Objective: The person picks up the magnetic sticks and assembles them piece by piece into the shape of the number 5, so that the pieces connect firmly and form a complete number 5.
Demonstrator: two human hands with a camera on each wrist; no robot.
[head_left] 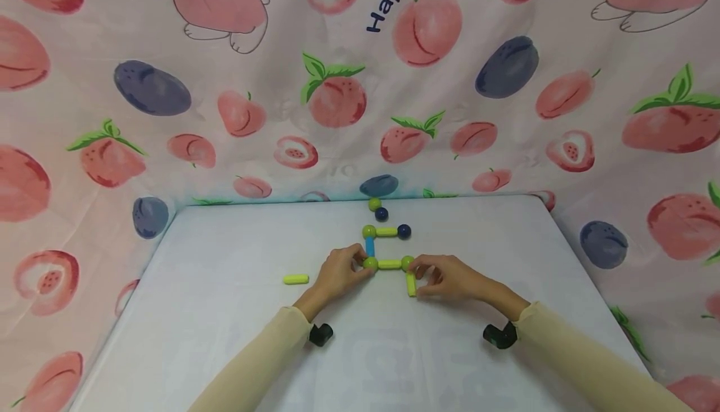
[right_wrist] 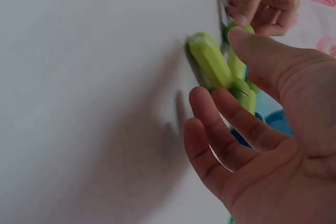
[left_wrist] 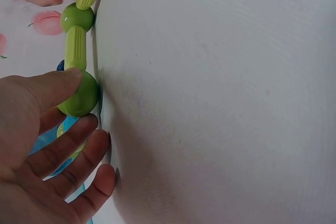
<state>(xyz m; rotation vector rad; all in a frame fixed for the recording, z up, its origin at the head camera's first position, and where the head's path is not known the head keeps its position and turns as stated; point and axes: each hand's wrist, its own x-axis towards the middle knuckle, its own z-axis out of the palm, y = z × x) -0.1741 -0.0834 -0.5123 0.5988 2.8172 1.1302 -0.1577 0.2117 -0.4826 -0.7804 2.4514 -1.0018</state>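
Both hands work at a small figure of plastic rods and balls lying near the far middle of a pale blue-white table (head_left: 225, 312). The left hand (head_left: 337, 274) pinches a glossy green ball (head_left: 370, 264) at the figure's near left corner, thumb on one side and fingertips (left_wrist: 86, 124) on the other, as the left wrist view shows. A short yellow-green ridged rod (head_left: 389, 264) runs from this ball to a second green ball (head_left: 407, 263) at the near right corner. The right hand (head_left: 450, 279) touches that second ball with its thumb and rests its fingers, only lightly bent, against a yellow-green rod (head_left: 411, 284) that points from the ball toward the person; whether they truly clasp it cannot be told. A short blue rod (head_left: 369, 246) rises from the left ball to a third green ball (head_left: 368, 231), joined by another yellow-green rod (head_left: 387, 232) to a dark blue ball (head_left: 404, 231). Beyond lie a loose dark blue ball (head_left: 381, 214) and a loose green ball (head_left: 374, 203), touching. A spare yellow-green rod (head_left: 295, 279) lies apart, left of the left hand. A peach-printed cloth (head_left: 337, 99) hangs behind.
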